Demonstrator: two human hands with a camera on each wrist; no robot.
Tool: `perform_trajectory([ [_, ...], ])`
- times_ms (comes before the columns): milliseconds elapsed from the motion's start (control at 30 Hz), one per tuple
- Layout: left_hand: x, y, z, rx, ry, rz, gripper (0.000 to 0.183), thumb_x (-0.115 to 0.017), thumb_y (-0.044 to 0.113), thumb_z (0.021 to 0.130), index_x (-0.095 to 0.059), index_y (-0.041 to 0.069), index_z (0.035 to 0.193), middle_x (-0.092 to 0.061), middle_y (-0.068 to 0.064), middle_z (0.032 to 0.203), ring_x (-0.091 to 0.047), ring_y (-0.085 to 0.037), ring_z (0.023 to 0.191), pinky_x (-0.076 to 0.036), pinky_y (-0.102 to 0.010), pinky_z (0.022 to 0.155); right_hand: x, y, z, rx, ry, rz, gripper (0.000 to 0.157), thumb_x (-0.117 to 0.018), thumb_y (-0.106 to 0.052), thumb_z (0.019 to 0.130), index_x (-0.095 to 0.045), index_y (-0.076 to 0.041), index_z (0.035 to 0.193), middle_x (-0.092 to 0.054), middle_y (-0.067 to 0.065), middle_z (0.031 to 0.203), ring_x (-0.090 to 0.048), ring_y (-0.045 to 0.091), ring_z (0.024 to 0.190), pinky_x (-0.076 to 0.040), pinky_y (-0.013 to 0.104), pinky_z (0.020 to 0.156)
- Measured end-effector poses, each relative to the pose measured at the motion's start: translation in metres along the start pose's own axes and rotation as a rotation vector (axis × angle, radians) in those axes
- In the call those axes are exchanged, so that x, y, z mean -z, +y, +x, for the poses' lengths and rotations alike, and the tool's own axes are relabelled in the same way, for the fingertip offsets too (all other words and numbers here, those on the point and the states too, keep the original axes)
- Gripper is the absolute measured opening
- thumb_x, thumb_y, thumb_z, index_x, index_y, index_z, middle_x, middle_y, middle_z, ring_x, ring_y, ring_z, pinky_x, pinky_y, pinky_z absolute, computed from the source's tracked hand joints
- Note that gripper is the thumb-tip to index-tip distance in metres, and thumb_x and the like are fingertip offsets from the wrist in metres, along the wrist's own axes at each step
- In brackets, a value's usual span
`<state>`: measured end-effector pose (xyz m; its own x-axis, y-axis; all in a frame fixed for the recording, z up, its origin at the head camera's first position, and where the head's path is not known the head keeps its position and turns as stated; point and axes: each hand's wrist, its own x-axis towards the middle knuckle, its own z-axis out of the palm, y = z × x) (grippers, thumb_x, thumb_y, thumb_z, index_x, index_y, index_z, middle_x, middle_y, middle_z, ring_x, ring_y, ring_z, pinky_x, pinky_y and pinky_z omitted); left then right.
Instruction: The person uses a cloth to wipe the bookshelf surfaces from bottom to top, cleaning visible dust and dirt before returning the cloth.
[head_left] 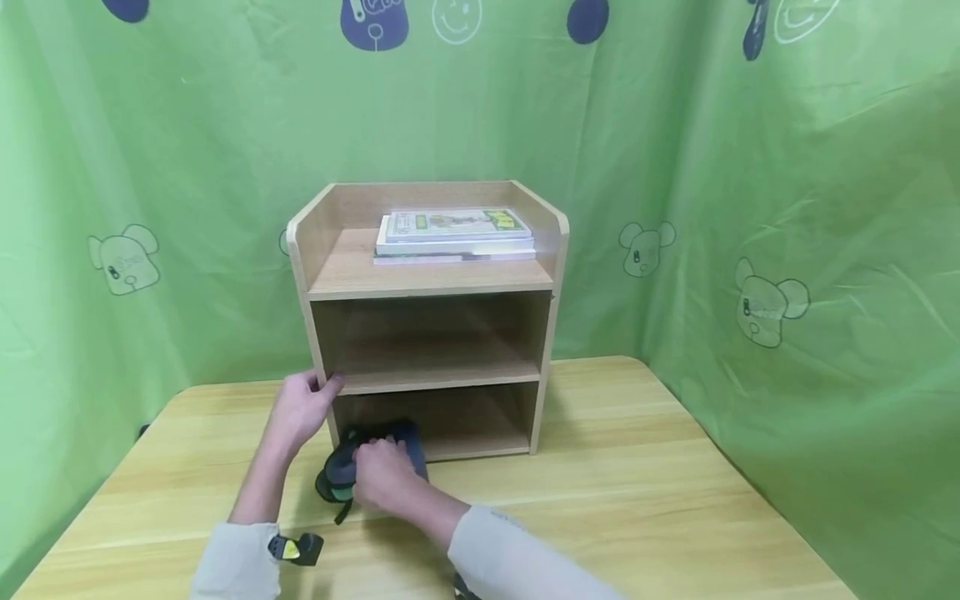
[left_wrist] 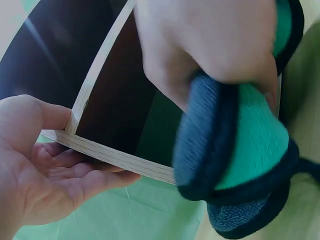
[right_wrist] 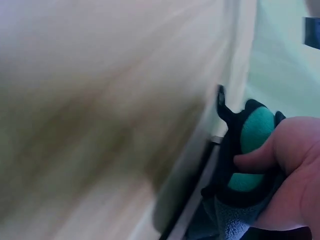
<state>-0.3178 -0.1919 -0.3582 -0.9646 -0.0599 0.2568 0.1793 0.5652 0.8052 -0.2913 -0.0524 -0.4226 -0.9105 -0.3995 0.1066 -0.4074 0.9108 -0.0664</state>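
Left hand [head_left: 298, 410]: over the left part of the desk [head_left: 637, 483], in from its left edge; thumb on the front edge of a side panel, fingers outside it, narrow hold on the wooden shelf unit [head_left: 450, 385].

Fabric item [head_left: 341, 468]: dark blue and green, black trim, thin black strap. At the shelf unit's bottom left front corner, before the lower compartment, left of the desk's middle. Exact kind and depth inside the compartment: cannot tell. Probably light, soft, padded; unlikely to slip or break. Best taken through the full thickness of the padded body, not by the strap.

Right hand [head_left: 384, 477]: pinching the fabric item, thumb against the green part.

Shelf unit: three tiers, upright, towards the desk's far edge.

Books [head_left: 453, 237]: small flat stack, top tier.

Green curtain [head_left: 712, 208]: beyond the desk's far and right edges.
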Motion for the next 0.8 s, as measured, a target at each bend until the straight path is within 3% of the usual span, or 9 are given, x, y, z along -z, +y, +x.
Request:
perform_trajectory([
  [133, 0.002, 0.000, 0.000, -0.014, 0.010, 0.002, 0.034, -0.054, 0.031, 0.095, -0.058, 0.002, 0.079, -0.043, -0.003, 0.063, -0.043, -0.022, 0.061, -0.039, -0.033, 0.055, 0.011, -0.001, -0.006, -0.042, -0.089, 0.131, 0.051, -0.068, -0.014, 0.068, -0.067, -0.029, 0.117, -0.066, -0.010, 0.114, -0.057, 0.016, 0.109, -0.047, 0.030, 0.083],
  [267, 0.002, 0.000, 0.000, -0.007, 0.008, 0.007, 0.033, -0.054, 0.032, 0.095, -0.059, 0.003, 0.079, -0.046, -0.005, 0.065, -0.044, -0.022, 0.063, -0.039, -0.033, 0.056, 0.012, 0.002, -0.011, -0.105, -0.103, 0.354, 0.069, -0.063, -0.006, 0.070, -0.054, -0.029, 0.134, -0.059, -0.006, 0.129, -0.055, 0.014, 0.104, -0.048, 0.027, 0.060],
  [367, 0.000, 0.000, 0.000, -0.002, 0.008, 0.012, 0.034, -0.055, 0.033, 0.095, -0.061, 0.003, 0.080, -0.056, -0.009, 0.071, -0.048, -0.023, 0.067, -0.041, -0.033, 0.059, 0.014, 0.005, -0.012, -0.109, -0.018, 0.491, 0.075, -0.059, -0.001, 0.069, -0.049, -0.026, 0.139, -0.060, 0.003, 0.129, -0.055, 0.016, 0.089, -0.046, 0.026, 0.055],
  [500, 0.000, 0.000, 0.000, 0.005, 0.015, 0.007, 0.034, -0.055, 0.033, 0.094, -0.064, 0.001, 0.084, -0.063, -0.012, 0.078, -0.054, -0.023, 0.072, -0.043, -0.032, 0.063, 0.022, 0.008, -0.011, -0.065, 0.139, 0.605, 0.079, -0.058, 0.003, 0.066, -0.050, -0.024, 0.139, -0.066, 0.005, 0.115, -0.057, 0.015, 0.081, -0.047, 0.024, 0.065],
  [567, -0.001, 0.000, 0.000, 0.007, 0.020, 0.007, 0.034, -0.055, 0.032, 0.094, -0.064, 0.001, 0.084, -0.064, -0.012, 0.078, -0.055, -0.023, 0.072, -0.044, -0.032, 0.064, 0.026, 0.008, -0.010, -0.032, 0.220, 0.640, 0.078, -0.058, 0.004, 0.065, -0.052, -0.023, 0.137, -0.066, 0.004, 0.115, -0.059, 0.014, 0.084, -0.049, 0.025, 0.070],
  [633, -0.001, 0.000, 0.001, 0.005, 0.025, 0.011, 0.034, -0.055, 0.033, 0.094, -0.065, 0.002, 0.085, -0.065, -0.011, 0.079, -0.056, -0.023, 0.074, -0.044, -0.031, 0.065, 0.030, 0.008, -0.009, 0.006, 0.294, 0.638, 0.075, -0.058, 0.005, 0.064, -0.056, -0.022, 0.134, -0.066, 0.001, 0.114, -0.061, 0.014, 0.089, -0.050, 0.026, 0.074],
  [800, -0.001, 0.000, 0.001, 0.008, 0.023, 0.000, 0.033, -0.055, 0.032, 0.094, -0.066, 0.002, 0.089, -0.066, -0.012, 0.082, -0.057, -0.023, 0.075, -0.045, -0.031, 0.065, 0.032, 0.009, -0.009, 0.119, 0.423, 0.492, 0.070, -0.064, 0.005, 0.063, -0.058, -0.014, 0.129, -0.064, -0.001, 0.118, -0.060, 0.018, 0.100, -0.049, 0.029, 0.085],
])
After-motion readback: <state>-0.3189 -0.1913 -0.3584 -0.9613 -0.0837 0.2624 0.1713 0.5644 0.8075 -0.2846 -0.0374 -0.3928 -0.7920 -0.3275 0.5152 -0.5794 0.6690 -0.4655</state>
